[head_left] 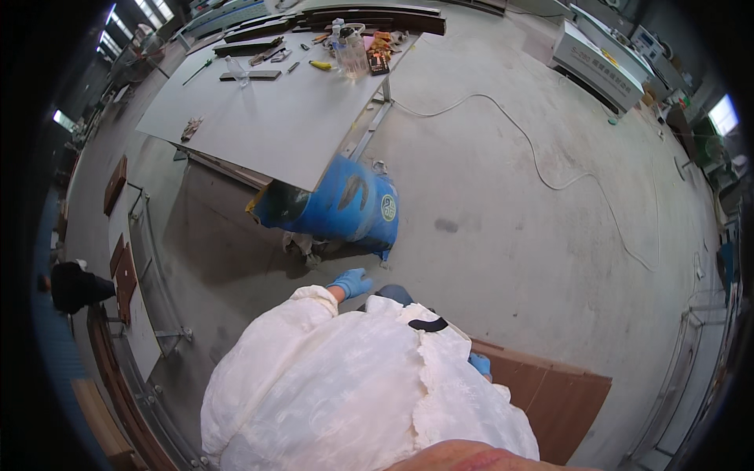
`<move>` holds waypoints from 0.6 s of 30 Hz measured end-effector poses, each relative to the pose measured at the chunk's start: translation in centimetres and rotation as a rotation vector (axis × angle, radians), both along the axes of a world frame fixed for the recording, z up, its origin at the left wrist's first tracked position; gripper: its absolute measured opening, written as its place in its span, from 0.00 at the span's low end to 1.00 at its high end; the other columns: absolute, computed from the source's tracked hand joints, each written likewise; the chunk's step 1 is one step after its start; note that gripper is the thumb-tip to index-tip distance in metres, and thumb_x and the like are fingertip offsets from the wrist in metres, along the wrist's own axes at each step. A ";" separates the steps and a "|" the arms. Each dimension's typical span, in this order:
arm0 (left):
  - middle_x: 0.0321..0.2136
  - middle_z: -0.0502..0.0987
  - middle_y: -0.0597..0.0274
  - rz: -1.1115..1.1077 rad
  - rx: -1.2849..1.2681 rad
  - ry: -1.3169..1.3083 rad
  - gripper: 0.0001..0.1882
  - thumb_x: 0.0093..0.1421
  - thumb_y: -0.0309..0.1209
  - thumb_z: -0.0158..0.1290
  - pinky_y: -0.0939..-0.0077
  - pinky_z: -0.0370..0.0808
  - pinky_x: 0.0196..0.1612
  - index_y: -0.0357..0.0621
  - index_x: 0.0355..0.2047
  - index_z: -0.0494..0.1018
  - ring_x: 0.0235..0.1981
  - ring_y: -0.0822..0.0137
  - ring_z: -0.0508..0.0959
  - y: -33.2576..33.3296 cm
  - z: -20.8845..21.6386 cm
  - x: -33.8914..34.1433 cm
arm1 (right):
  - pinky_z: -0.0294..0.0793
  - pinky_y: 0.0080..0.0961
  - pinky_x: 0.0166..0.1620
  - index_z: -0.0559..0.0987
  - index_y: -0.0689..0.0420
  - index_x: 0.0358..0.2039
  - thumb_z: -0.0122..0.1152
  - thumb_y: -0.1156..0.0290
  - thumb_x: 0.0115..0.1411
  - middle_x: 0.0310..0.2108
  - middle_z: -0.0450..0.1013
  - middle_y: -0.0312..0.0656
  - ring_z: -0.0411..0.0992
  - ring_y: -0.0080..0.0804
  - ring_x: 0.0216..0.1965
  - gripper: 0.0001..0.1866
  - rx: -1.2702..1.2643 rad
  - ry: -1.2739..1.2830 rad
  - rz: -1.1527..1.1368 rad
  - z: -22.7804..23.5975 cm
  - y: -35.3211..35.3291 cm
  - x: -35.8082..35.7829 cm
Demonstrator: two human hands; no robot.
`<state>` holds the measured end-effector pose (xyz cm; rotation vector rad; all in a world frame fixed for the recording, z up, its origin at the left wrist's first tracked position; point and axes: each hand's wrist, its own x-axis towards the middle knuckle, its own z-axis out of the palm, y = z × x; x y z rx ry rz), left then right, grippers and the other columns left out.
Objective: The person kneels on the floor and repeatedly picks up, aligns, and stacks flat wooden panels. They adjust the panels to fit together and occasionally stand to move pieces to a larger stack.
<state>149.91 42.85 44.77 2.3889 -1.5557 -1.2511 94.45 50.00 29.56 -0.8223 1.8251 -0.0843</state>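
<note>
My left hand [351, 282], in a blue glove, hangs out in front of my white smock. Its fingers are loosely stretched and hold nothing. The blue drum [345, 206] is the nearest thing ahead of it, lying tilted on its side under the table corner. At my right side, my right hand [480, 364], also gloved in blue, is at the near left part of a large brown board [554, 396] and appears to grip it. Most of that hand's fingers are hidden by the sleeve and the board.
A white-topped table [275, 129] ahead carries a plastic jug [353, 56], a clear bottle [237, 71] and small tools. A white cable [542, 169] crosses the floor to the right. Left stand a metal rack [145, 259] with brown panels and a person in dark clothing [75, 288].
</note>
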 end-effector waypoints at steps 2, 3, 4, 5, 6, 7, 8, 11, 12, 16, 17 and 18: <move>0.63 0.72 0.39 0.097 -0.023 -0.024 0.37 0.60 0.51 0.57 0.56 0.69 0.66 0.39 0.64 0.72 0.65 0.42 0.71 -1.4 0.4 0.4 | 0.74 0.36 0.24 0.83 0.61 0.30 0.59 0.60 0.60 0.22 0.77 0.41 0.74 0.34 0.19 0.15 -0.009 0.014 0.006 1.4 -8.5 -0.5; 0.65 0.70 0.40 0.118 -0.083 -0.077 0.38 0.60 0.50 0.57 0.53 0.66 0.67 0.39 0.65 0.71 0.67 0.42 0.69 -2.4 0.7 0.7 | 0.72 0.33 0.23 0.82 0.59 0.30 0.59 0.63 0.61 0.21 0.76 0.40 0.74 0.32 0.20 0.12 -0.026 -0.027 0.042 1.9 -13.2 -0.2; 0.67 0.68 0.41 0.145 -0.136 -0.137 0.39 0.59 0.49 0.57 0.51 0.64 0.69 0.38 0.66 0.69 0.69 0.42 0.66 -3.3 1.0 1.0 | 0.71 0.30 0.22 0.80 0.57 0.30 0.59 0.66 0.63 0.21 0.75 0.38 0.73 0.30 0.20 0.09 -0.011 0.022 0.057 2.5 -17.8 0.5; 0.69 0.65 0.41 0.178 -0.184 -0.205 0.39 0.59 0.48 0.57 0.48 0.61 0.70 0.38 0.67 0.68 0.71 0.42 0.63 -4.6 1.1 1.1 | 0.70 0.28 0.20 0.80 0.57 0.30 0.60 0.66 0.63 0.21 0.74 0.38 0.73 0.29 0.19 0.09 -0.078 -0.026 0.080 3.0 -22.1 1.4; 0.69 0.64 0.41 0.193 -0.306 -0.286 0.39 0.58 0.47 0.57 0.47 0.59 0.71 0.39 0.67 0.68 0.71 0.42 0.61 -6.4 1.0 1.3 | 0.68 0.26 0.19 0.79 0.57 0.30 0.60 0.66 0.64 0.21 0.74 0.37 0.72 0.28 0.18 0.09 -0.088 0.017 0.060 3.4 -26.9 2.8; 0.70 0.62 0.40 0.210 -0.421 -0.382 0.39 0.58 0.45 0.58 0.45 0.57 0.72 0.39 0.67 0.67 0.72 0.41 0.59 -8.0 0.9 1.7 | 0.69 0.26 0.20 0.79 0.58 0.33 0.60 0.66 0.64 0.23 0.75 0.37 0.72 0.27 0.19 0.09 -0.145 -0.063 0.113 3.9 -31.5 4.1; 0.71 0.60 0.40 0.227 -0.516 -0.482 0.39 0.57 0.44 0.58 0.43 0.55 0.72 0.39 0.68 0.67 0.73 0.40 0.56 -9.5 0.9 2.6 | 0.71 0.25 0.21 0.80 0.59 0.35 0.60 0.66 0.65 0.25 0.76 0.37 0.73 0.26 0.21 0.09 -0.134 -0.069 0.098 4.3 -35.5 5.8; 0.72 0.58 0.38 0.249 -0.674 -0.617 0.41 0.56 0.42 0.58 0.43 0.52 0.74 0.40 0.69 0.65 0.74 0.39 0.55 -17.4 1.2 6.2 | 0.72 0.25 0.24 0.80 0.59 0.41 0.60 0.65 0.66 0.29 0.77 0.37 0.75 0.26 0.24 0.11 -0.231 -0.188 0.029 6.5 -45.3 12.0; 0.72 0.58 0.39 0.291 -0.712 -0.635 0.41 0.56 0.42 0.59 0.43 0.51 0.74 0.39 0.69 0.65 0.74 0.39 0.55 -20.9 1.4 7.8 | 0.75 0.25 0.27 0.80 0.59 0.46 0.60 0.64 0.67 0.33 0.79 0.38 0.76 0.26 0.27 0.14 -0.186 -0.179 0.029 7.3 -48.0 14.4; 0.73 0.56 0.39 0.412 -0.715 -0.647 0.43 0.56 0.45 0.59 0.43 0.50 0.74 0.41 0.70 0.63 0.74 0.39 0.54 -30.6 2.5 13.0 | 0.75 0.23 0.29 0.80 0.63 0.49 0.60 0.64 0.66 0.33 0.79 0.38 0.77 0.25 0.29 0.17 -0.122 -0.251 0.140 9.8 -56.2 22.1; 0.73 0.56 0.40 0.430 -0.712 -0.658 0.44 0.56 0.45 0.60 0.43 0.50 0.74 0.41 0.70 0.62 0.74 0.39 0.54 -32.6 2.8 14.1 | 0.75 0.23 0.30 0.80 0.63 0.50 0.60 0.64 0.66 0.34 0.79 0.39 0.77 0.26 0.30 0.18 -0.154 -0.292 0.173 10.4 -58.4 23.4; 0.74 0.54 0.41 0.412 -0.630 -0.683 0.45 0.56 0.47 0.60 0.44 0.49 0.75 0.43 0.72 0.60 0.75 0.40 0.53 -34.4 3.1 15.5 | 0.76 0.24 0.31 0.80 0.63 0.51 0.60 0.63 0.66 0.36 0.80 0.39 0.78 0.26 0.31 0.18 -0.177 -0.312 0.198 10.7 -60.5 25.2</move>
